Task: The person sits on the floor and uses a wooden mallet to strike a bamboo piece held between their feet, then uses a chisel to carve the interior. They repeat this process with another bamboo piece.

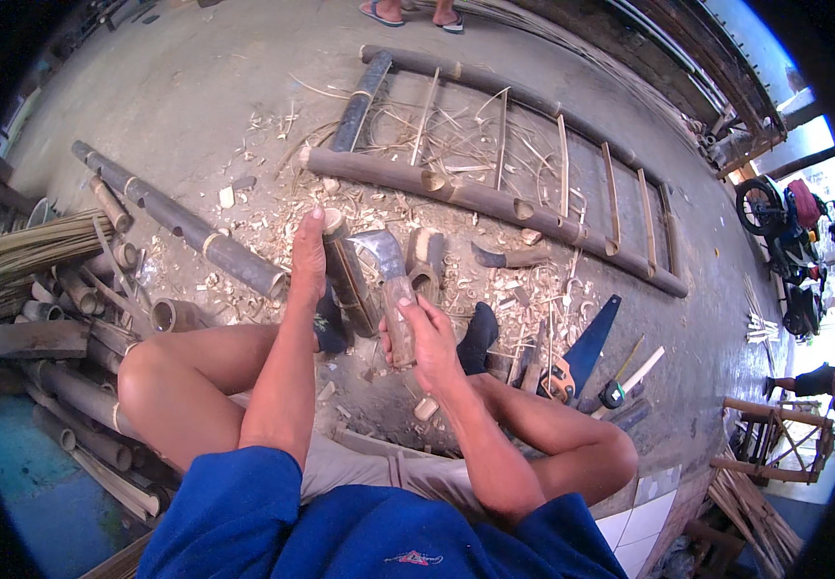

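Sitting on the concrete floor (195, 87), legs splayed. Left hand (308, 259) wrapped shut around a short bamboo section (350, 280), thumb up at its top end. Section stands close to upright, long axis running from the floor between the feet up and slightly away from the person, cut end on top. Right hand (427, 333) closed on the wooden handle of a cleaver (385, 265); handle points down toward the person, broad blade up and away, flat of the blade just beside the section's right side near the top. Can't tell if the edge touches.

Around: bamboo ladder (533, 207) lying flat beyond the feet, long axis left-near to right-far, rungs across. Shavings (273, 207) scattered all over. Second knife (504, 257) on the floor right of the blade. Blue handsaw (586, 352) and tape measure (613, 394) by the right knee. Long dark bamboo pole (181, 232) to the left, with a pile of cut tubes (70, 299); open ends look hollow, nothing seen inside.
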Motion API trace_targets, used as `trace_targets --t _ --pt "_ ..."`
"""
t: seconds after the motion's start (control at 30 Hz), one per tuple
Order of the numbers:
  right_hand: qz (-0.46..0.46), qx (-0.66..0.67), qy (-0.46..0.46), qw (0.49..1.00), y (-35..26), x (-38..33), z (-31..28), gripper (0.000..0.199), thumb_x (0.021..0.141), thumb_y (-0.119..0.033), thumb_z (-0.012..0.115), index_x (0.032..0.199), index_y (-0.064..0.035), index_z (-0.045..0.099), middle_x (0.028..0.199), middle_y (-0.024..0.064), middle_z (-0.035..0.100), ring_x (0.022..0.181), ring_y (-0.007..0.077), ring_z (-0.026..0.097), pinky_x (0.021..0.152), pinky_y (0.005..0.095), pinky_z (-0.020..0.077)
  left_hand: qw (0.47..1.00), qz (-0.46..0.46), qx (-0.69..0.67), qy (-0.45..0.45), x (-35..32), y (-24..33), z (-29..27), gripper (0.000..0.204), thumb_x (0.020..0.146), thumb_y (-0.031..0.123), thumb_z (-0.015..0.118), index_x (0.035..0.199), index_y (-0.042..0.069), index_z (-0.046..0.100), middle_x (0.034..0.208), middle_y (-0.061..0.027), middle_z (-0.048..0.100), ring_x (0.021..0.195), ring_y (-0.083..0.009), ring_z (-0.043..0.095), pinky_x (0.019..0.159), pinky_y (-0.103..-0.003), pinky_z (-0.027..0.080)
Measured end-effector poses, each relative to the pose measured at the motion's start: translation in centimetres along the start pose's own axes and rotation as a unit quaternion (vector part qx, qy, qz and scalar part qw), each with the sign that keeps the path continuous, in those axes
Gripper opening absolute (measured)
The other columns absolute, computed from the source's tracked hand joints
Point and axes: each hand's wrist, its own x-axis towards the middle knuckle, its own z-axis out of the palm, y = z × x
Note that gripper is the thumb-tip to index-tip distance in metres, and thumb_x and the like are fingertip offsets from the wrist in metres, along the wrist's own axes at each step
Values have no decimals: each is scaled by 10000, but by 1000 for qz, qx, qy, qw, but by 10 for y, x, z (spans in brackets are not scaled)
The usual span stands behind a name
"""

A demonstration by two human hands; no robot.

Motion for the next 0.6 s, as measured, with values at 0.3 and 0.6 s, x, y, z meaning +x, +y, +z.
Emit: trace_targets --t 0.3,0.6 --pt "24 54 6 998 6 11 4 272 1033 -314 587 1086 -47 586 813 74 664 605 152 636 482 312 521 1000 8 0 6 2 -1 4 459 996 533 586 1057 80 631 971 -4 589 910 -125 502 900 -309 404" --pt "112 77 64 989 67 4 -38 289 1018 -324 612 1105 -48 625 804 89 679 594 175 642 468 336 513 992 -87 -58 71 16 -3 -11 460 991 541 598 1126 105 650 985 -31 658 890 -164 607 856 -341 491"
